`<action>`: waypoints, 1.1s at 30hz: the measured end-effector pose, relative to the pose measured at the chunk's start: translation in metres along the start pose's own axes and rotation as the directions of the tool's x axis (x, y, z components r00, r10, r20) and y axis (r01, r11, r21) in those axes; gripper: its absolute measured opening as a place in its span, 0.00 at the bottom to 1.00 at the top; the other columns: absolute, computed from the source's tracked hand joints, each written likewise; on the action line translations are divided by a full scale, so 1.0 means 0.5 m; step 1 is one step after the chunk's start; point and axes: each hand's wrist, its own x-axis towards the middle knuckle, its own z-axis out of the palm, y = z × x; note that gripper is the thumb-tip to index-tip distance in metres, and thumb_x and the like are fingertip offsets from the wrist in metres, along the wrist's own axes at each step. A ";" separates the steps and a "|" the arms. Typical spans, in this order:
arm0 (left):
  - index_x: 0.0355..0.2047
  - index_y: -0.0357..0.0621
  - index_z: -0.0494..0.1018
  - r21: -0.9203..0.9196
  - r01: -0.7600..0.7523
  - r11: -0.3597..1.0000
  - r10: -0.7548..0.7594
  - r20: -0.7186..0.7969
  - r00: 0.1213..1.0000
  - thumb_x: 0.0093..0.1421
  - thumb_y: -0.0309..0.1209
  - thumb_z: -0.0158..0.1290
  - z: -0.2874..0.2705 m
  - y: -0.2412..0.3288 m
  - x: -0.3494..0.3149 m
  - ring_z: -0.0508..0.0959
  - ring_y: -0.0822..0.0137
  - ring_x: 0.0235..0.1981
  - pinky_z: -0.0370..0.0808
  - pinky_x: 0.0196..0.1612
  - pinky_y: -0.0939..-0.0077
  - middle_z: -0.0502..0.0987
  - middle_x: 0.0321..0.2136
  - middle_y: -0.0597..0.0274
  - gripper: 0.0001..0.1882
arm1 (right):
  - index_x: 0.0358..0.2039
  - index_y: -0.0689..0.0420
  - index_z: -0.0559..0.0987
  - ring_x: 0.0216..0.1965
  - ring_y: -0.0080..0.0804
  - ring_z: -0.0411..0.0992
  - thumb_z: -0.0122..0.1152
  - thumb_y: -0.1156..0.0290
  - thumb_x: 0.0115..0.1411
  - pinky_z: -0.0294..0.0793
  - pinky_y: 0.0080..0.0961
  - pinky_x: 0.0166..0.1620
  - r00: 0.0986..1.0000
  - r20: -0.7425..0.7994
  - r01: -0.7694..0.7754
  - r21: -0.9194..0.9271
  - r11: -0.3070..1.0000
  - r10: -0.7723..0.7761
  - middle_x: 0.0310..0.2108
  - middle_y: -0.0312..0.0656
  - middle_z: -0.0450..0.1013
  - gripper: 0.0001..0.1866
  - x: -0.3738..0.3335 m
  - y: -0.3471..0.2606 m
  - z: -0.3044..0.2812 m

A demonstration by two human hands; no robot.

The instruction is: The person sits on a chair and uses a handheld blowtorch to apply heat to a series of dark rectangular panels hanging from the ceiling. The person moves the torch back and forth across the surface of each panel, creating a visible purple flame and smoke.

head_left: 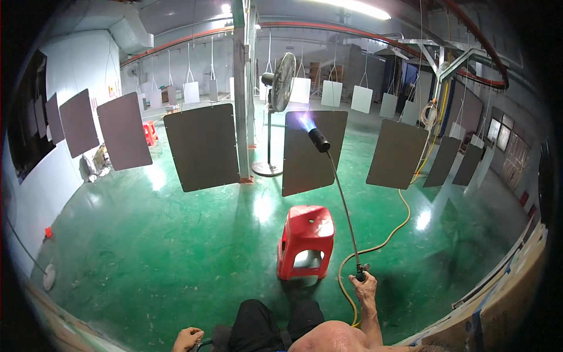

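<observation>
My right hand [365,287] is closed around the handle of a long-necked gas torch [343,202]. Its thin metal tube slants up and to the left, ending in a black burner head [319,140]. A blue-violet flame [306,122] comes out of the burner against the upper part of a dark grey hanging panel [311,170]. The panel has rounded corners. Low at the left, my left hand [187,339] has its fingers curled beside a dark, thin bar; what they hold, if anything, I cannot make out.
A red plastic stool [308,226] stands on the green floor before me. A yellow hose [387,239] trails from the torch along the floor. Another grey panel [202,149] and several more hang in a curve from an overhead rail [328,25]. A pedestal fan [284,82] stands behind them.
</observation>
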 end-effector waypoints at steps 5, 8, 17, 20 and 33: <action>0.45 0.27 0.74 0.083 0.044 0.996 -0.042 -0.032 0.999 0.62 0.31 0.58 0.017 0.051 -0.045 0.78 0.71 0.27 0.76 0.33 0.76 0.81 0.31 0.56 0.17 | 0.26 0.63 0.76 0.23 0.25 0.69 0.72 0.62 0.50 0.72 0.30 0.31 0.996 0.090 0.022 -0.092 0.996 -0.013 0.19 0.39 0.73 0.17 0.009 0.020 -0.002; 0.45 0.28 0.75 0.075 -0.030 0.997 0.031 -0.012 0.999 0.60 0.31 0.60 0.001 -0.006 -0.011 0.79 0.70 0.29 0.77 0.34 0.76 0.81 0.32 0.55 0.18 | 0.26 0.63 0.76 0.22 0.26 0.68 0.73 0.61 0.49 0.71 0.30 0.31 0.991 0.122 0.071 -0.102 0.992 -0.058 0.19 0.38 0.72 0.18 0.008 0.025 0.009; 0.48 0.28 0.74 0.064 -0.054 0.996 0.053 0.018 0.998 0.57 0.34 0.63 0.009 -0.027 0.016 0.81 0.66 0.33 0.80 0.36 0.72 0.81 0.37 0.50 0.24 | 0.24 0.62 0.73 0.20 0.27 0.63 0.74 0.61 0.48 0.68 0.30 0.29 0.976 0.213 0.075 -0.177 0.981 -0.036 0.16 0.38 0.68 0.20 -0.007 0.053 -0.008; 0.48 0.28 0.74 0.080 -0.051 0.995 0.050 0.019 0.999 0.56 0.34 0.63 0.011 -0.011 0.007 0.82 0.66 0.33 0.79 0.36 0.73 0.81 0.36 0.51 0.24 | 0.24 0.64 0.74 0.21 0.24 0.62 0.74 0.63 0.46 0.67 0.29 0.27 0.974 0.227 0.039 -0.151 0.988 -0.003 0.16 0.38 0.66 0.19 -0.014 0.072 -0.009; 0.50 0.31 0.73 0.125 0.003 0.992 -0.004 0.008 1.000 0.56 0.34 0.64 0.007 -0.011 0.019 0.81 0.64 0.35 0.79 0.38 0.69 0.81 0.38 0.51 0.25 | 0.26 0.65 0.75 0.19 0.22 0.62 0.72 0.64 0.46 0.66 0.28 0.26 0.932 0.321 -0.088 -0.247 0.965 0.167 0.15 0.36 0.66 0.18 -0.014 0.139 0.012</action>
